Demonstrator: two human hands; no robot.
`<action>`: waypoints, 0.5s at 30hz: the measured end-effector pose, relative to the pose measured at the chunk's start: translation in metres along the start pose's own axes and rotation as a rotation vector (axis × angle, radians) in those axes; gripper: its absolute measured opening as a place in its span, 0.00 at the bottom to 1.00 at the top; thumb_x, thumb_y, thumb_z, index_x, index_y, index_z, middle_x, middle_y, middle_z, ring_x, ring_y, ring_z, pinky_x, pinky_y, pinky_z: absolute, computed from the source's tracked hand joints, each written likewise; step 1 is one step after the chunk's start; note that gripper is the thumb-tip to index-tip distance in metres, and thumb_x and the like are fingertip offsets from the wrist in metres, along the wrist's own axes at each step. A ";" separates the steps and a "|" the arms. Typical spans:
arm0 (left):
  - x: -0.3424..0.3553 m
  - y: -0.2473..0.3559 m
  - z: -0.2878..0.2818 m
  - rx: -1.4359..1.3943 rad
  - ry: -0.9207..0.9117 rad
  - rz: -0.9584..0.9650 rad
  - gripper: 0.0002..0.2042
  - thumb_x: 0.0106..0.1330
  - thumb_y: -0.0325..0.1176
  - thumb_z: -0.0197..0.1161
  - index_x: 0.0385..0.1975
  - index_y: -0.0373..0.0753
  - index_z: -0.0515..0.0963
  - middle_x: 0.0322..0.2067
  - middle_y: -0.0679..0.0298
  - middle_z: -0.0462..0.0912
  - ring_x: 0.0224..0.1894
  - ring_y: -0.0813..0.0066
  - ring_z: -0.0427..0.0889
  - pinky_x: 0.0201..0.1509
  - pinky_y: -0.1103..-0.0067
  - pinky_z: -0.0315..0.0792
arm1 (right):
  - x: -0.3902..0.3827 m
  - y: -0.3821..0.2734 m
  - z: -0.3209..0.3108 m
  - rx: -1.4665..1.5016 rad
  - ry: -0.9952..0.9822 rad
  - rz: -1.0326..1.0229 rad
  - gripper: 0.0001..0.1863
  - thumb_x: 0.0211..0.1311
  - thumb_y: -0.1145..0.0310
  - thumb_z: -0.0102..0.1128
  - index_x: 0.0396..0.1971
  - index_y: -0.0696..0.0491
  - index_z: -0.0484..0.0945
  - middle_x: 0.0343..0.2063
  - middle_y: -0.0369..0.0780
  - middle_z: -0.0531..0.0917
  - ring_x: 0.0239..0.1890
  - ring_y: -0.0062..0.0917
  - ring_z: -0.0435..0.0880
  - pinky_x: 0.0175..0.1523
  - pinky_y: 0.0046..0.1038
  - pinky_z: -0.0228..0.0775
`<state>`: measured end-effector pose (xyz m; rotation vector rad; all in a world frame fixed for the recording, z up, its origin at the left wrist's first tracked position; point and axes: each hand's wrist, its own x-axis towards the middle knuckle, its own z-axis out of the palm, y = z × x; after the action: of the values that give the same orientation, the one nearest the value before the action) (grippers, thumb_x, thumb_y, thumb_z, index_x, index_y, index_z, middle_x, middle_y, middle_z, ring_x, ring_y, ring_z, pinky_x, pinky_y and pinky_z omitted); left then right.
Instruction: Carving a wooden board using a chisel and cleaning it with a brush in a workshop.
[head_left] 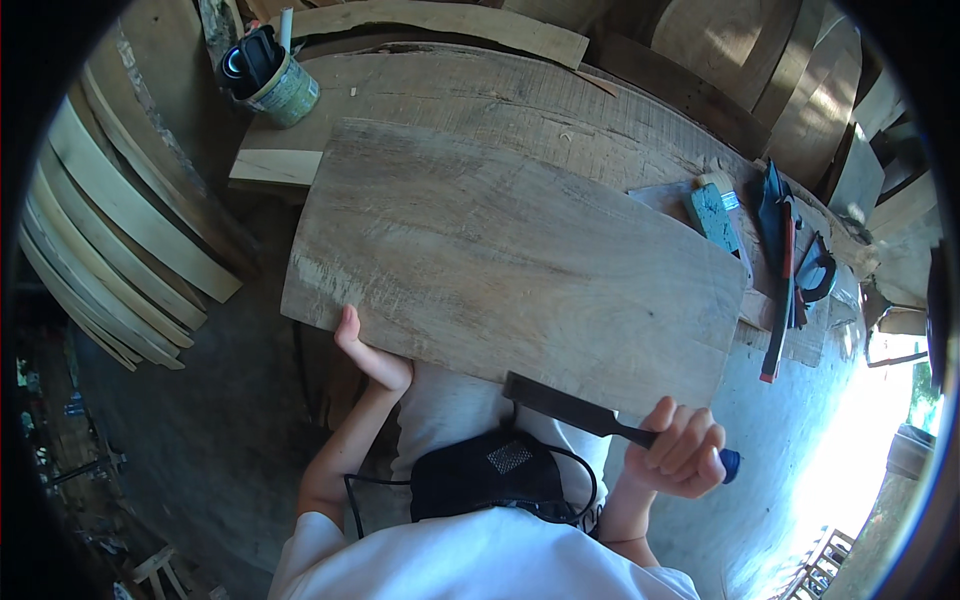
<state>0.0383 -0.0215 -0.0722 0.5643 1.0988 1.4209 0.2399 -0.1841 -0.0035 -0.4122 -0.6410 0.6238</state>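
A wide, flat wooden board [520, 250] with brown-grey grain lies tilted across the bench in front of me, its near edge over my lap. At its near left edge my left hand [368, 352] grips the board, thumb up against the rim; the other fingers are hidden beneath. My right hand [680, 450] is wrapped round the handle of a broad chisel [560, 402], whose blue end sticks out past the fist. The dark blade points left along the board's near edge; whether it touches the wood I cannot tell.
Beyond the board stretches a thick plank bench top [450, 85]. A paint-stained tin [288, 95] with dark items stands far left. To the right lie a teal block [710, 218], a brush [722, 188] and a handsaw [782, 280]. Curved wooden strips [130, 230] lean at left.
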 end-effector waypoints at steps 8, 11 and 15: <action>0.003 -0.003 -0.003 -0.040 0.000 -0.003 0.33 0.61 0.58 0.45 0.58 0.35 0.65 0.56 0.56 0.66 0.58 0.62 0.64 0.60 0.70 0.58 | -0.015 0.026 0.020 -0.078 -0.054 0.004 0.21 0.56 0.71 0.45 0.05 0.46 0.54 0.02 0.33 0.62 0.03 0.16 0.53 0.24 0.25 0.46; 0.005 -0.005 -0.010 -0.031 -0.052 0.017 0.34 0.61 0.58 0.46 0.58 0.35 0.65 0.56 0.56 0.66 0.58 0.62 0.64 0.60 0.69 0.58 | -0.007 0.014 0.022 -0.089 -0.138 0.025 0.21 0.55 0.72 0.46 0.05 0.46 0.54 0.01 0.33 0.63 0.03 0.16 0.53 0.24 0.24 0.47; 0.002 -0.004 -0.003 -0.046 -0.091 0.030 0.34 0.61 0.58 0.46 0.58 0.35 0.65 0.56 0.57 0.66 0.58 0.63 0.64 0.60 0.69 0.58 | -0.010 -0.001 0.012 -0.034 -0.155 -0.019 0.21 0.56 0.72 0.47 0.04 0.47 0.57 0.02 0.33 0.64 0.03 0.16 0.54 0.24 0.25 0.50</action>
<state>0.0374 -0.0208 -0.0780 0.6089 0.9861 1.4293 0.2263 -0.1894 0.0018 -0.3916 -0.8037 0.6319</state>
